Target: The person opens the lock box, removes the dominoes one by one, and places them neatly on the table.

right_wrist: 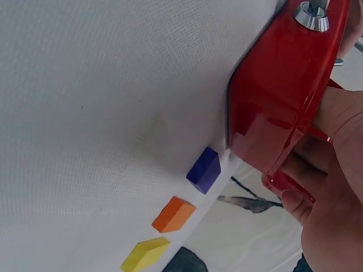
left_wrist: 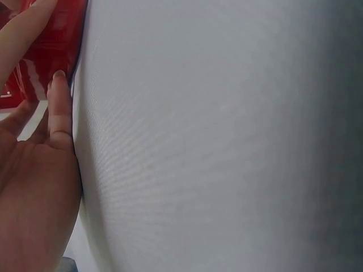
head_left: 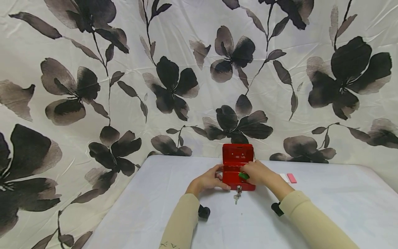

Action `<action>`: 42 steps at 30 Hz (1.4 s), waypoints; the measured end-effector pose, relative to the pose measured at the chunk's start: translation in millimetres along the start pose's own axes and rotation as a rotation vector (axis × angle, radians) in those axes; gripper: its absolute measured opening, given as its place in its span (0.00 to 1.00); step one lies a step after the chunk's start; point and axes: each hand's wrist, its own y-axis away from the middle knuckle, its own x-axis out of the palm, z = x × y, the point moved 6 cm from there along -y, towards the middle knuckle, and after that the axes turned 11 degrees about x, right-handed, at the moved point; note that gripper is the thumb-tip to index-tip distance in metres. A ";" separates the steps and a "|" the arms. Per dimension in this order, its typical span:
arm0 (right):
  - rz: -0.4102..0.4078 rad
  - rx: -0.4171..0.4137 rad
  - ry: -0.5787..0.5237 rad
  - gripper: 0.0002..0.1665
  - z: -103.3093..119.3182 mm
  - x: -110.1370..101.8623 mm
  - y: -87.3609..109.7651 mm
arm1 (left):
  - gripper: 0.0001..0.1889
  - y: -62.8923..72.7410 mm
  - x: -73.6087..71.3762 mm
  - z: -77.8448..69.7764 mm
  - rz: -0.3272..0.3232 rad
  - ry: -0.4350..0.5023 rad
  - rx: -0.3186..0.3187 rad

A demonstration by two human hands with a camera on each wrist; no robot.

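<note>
A red metal cash box [head_left: 228,177] stands on the table with its lid [head_left: 237,152] raised at the back. Keys [head_left: 237,197] hang from the silver lock [right_wrist: 312,17] on its front. My left hand [head_left: 207,180] rests against the box's left side, thumb near the front corner. Extended fingers [left_wrist: 59,107] touch the red wall in the left wrist view. Over the box's right half, my right hand [head_left: 256,172] pinches a small green piece [head_left: 244,175]. In the right wrist view this hand reaches over the box's rim, and the green piece is hidden.
A pink block [head_left: 291,178] lies right of the box beside a white piece [head_left: 284,177], partly behind my right forearm. The right wrist view has a purple block [right_wrist: 204,170], an orange block [right_wrist: 173,215] and a yellow block [right_wrist: 145,254] in a row near the table edge.
</note>
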 end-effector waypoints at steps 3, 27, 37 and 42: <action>0.017 0.006 -0.027 0.16 0.0 1.0 -1.3 | 0.49 -0.9 0.2 0.1 0.005 0.005 0.005; 0.138 -0.053 -0.280 0.19 -7.5 7.5 -4.0 | 0.49 -2.3 0.7 0.5 -0.004 -0.002 0.009; 0.164 -0.036 -0.336 0.18 -10.0 12.7 -7.3 | 0.49 -2.7 1.1 1.2 0.001 0.007 0.007; 0.174 -0.023 -0.358 0.18 -10.7 13.8 -8.5 | 0.50 -3.0 1.1 0.9 0.002 0.004 0.007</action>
